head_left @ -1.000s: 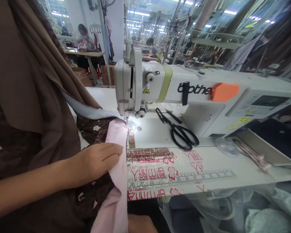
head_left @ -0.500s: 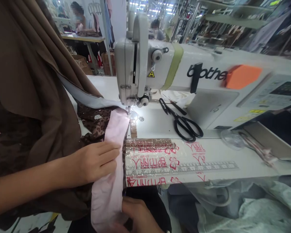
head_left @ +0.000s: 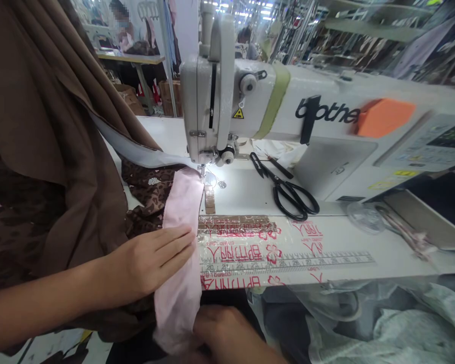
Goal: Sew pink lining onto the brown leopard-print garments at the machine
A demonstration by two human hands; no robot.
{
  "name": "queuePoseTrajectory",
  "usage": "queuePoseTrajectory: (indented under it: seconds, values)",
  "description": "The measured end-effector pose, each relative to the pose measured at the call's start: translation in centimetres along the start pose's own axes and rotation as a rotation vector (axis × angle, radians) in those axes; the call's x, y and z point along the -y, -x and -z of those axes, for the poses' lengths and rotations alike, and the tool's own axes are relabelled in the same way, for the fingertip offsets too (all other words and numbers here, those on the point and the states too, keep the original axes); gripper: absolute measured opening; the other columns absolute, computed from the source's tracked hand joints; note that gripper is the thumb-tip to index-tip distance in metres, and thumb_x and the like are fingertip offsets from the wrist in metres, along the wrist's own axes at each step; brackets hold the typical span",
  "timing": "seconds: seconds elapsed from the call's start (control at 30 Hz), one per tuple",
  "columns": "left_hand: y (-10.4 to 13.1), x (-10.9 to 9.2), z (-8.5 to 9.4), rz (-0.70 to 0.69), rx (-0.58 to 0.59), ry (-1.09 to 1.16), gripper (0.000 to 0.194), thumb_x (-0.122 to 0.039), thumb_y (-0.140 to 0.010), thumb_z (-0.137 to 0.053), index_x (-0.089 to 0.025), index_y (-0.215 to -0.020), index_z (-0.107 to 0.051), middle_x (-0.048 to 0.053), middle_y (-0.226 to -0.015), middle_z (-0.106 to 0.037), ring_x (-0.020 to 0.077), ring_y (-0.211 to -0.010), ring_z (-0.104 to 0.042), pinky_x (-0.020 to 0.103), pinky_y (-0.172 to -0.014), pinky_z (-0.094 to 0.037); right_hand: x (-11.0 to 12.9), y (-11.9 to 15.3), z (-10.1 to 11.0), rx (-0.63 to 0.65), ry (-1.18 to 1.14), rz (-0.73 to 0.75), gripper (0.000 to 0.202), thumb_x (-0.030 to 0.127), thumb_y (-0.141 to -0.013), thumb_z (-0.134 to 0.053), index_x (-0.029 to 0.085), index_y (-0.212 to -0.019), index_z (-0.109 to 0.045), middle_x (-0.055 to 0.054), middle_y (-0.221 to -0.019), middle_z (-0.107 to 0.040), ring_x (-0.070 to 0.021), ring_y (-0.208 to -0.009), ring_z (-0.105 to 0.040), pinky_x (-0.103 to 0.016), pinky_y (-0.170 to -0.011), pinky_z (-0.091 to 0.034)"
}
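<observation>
A pale pink fabric strip [head_left: 182, 202] runs from under the sewing machine's needle and presser foot [head_left: 202, 171] down past the table's front edge. Flat on the strip lies my left hand [head_left: 147, 260], its fingers stretched out and close together. Below the table edge, my right hand [head_left: 227, 331] is closed on the strip's right border; its fingertips are partly hidden. To the left, brown fabric [head_left: 94, 202] and brown leopard-print fabric [head_left: 147, 187] lie bunched, and a light grey-white band [head_left: 136, 151] leads toward the needle.
Black scissors [head_left: 288, 192] lie right of the needle, with a thin dark-handled tool [head_left: 280, 168] behind them. A printed ruler [head_left: 288, 263] is taped along the table front. Grey fabric [head_left: 413, 323] hangs below at right. A person [head_left: 123, 30] sits in the background.
My right hand has moved slightly right, and the strip's lower end has swung right with it. My left hand has shifted a little to the right. The strip's top stays at the needle.
</observation>
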State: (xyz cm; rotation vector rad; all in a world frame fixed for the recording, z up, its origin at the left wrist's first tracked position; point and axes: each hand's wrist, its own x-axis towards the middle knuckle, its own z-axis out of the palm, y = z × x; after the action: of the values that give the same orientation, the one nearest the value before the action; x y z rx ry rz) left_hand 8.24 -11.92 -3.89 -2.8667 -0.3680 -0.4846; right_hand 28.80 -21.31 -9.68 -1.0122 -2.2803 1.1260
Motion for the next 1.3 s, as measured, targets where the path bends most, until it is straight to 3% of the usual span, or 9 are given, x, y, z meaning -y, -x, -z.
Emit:
queuePoseTrajectory:
  seconds: [0.07, 0.17, 0.27, 0.43, 0.63, 0.83, 0.97, 1.07, 1.3]
  values:
    - [0.3, 0.0, 0.0, -0.012, 0.010, 0.013, 0.031, -0.002, -0.091, -0.039, -0.002, -0.115, -0.058, 0.016, -0.118, -0.062, 0.0268, -0.120, -0.051, 0.040, -0.104, -0.045, 0.8, 0.0, 2.7, -0.106, 0.059, 0.057, 0.009, 0.022, -0.082, -0.059, 0.015, -0.079, -0.065, -0.003, -0.066, -0.063, -0.0132, -0.057, -0.054, -0.022, -0.052, -0.037]
    - [0.4, 0.1, 0.2, -0.026, -0.002, 0.007, 0.029, -0.002, -0.091, -0.041, -0.003, -0.113, -0.059, 0.015, -0.116, -0.063, 0.0258, -0.119, -0.052, 0.038, -0.105, -0.045, 2.0, -1.6, 6.8, -0.321, 0.300, 0.169, 0.017, 0.013, -0.091, -0.047, 0.015, -0.093, -0.064, -0.003, -0.074, -0.061, -0.0135, -0.063, -0.052, -0.024, -0.055, -0.037]
    - [-0.2, 0.0, 0.5, -0.009, -0.078, -0.008, 0.027, -0.001, -0.091, -0.039, -0.004, -0.106, -0.061, 0.014, -0.105, -0.067, 0.0223, -0.112, -0.058, 0.034, -0.101, -0.048, 1.9, -4.2, 8.6, -0.332, 0.605, 0.243, 0.011, 0.011, -0.086, -0.054, 0.011, -0.093, -0.063, -0.007, -0.082, -0.061, -0.0194, -0.073, -0.050, -0.030, -0.060, -0.040]
    - [-1.0, 0.2, 0.9, 0.021, -0.154, 0.017, 0.027, -0.003, -0.093, -0.034, -0.007, -0.097, -0.060, 0.010, -0.093, -0.069, 0.0168, -0.100, -0.063, 0.029, -0.098, -0.050, 0.5, -6.4, 7.9, -0.249, 0.802, 0.353, 0.002, 0.010, -0.082, -0.062, 0.011, -0.082, -0.060, -0.006, -0.081, -0.056, -0.0199, -0.072, -0.044, -0.033, -0.060, -0.038]
    - [-0.8, 3.5, 0.5, 0.161, -0.034, -0.004, 0.032, -0.002, -0.090, -0.036, -0.006, -0.115, -0.055, 0.014, -0.122, -0.059, 0.0232, -0.125, -0.046, 0.041, -0.106, -0.043, 0.1, -6.5, 8.8, -0.200, 0.784, 0.420, 0.009, 0.012, -0.091, -0.050, 0.011, -0.084, -0.056, -0.006, -0.088, -0.053, -0.0185, -0.076, -0.043, -0.033, -0.062, -0.038]
    - [-3.4, 7.1, -0.4, -0.001, 0.000, -0.071, 0.026, -0.009, -0.095, -0.035, -0.008, -0.100, -0.061, 0.014, -0.108, -0.064, 0.0231, -0.115, -0.054, 0.042, -0.100, -0.048, 0.1, -6.6, 11.0, -0.093, 0.778, 0.547, 0.020, 0.012, -0.094, -0.045, 0.011, -0.078, -0.057, -0.008, -0.089, -0.056, -0.0198, -0.092, -0.049, -0.032, -0.080, -0.046]
    - [-4.4, 8.0, -1.3, -0.011, -0.022, 0.021, 0.022, -0.008, -0.093, -0.042, -0.011, -0.081, -0.060, 0.011, -0.094, -0.064, 0.0219, -0.112, -0.056, 0.038, -0.097, -0.051, -0.6, -6.4, 10.8, -0.161, 0.717, 0.574, 0.025, 0.007, -0.094, -0.041, 0.010, -0.076, -0.058, -0.011, -0.092, -0.059, -0.0204, -0.096, -0.052, -0.032, -0.082, -0.050]
    - [-4.0, 8.1, -1.9, -0.032, -0.064, 0.072, 0.025, -0.008, -0.094, -0.040, -0.012, -0.076, -0.058, 0.012, -0.100, -0.065, 0.0212, -0.112, -0.056, 0.037, -0.097, -0.051, -1.0, -6.4, 10.4, -0.195, 0.696, 0.595, 0.027, 0.007, -0.094, -0.040, 0.009, -0.075, -0.060, -0.012, -0.092, -0.060, -0.0214, -0.098, -0.053, -0.032, -0.082, -0.051]
    - [-2.3, 7.3, -2.7, 0.123, -0.072, 0.067, 0.032, -0.006, -0.094, -0.033, -0.009, -0.118, -0.053, 0.013, -0.118, -0.062, 0.0192, -0.114, -0.056, 0.035, -0.097, -0.050, -1.2, -6.4, 10.7, -0.231, 0.689, 0.637, 0.022, 0.008, -0.093, -0.045, 0.008, -0.077, -0.061, -0.013, -0.094, -0.063, -0.0246, -0.103, -0.055, -0.033, -0.082, -0.053]
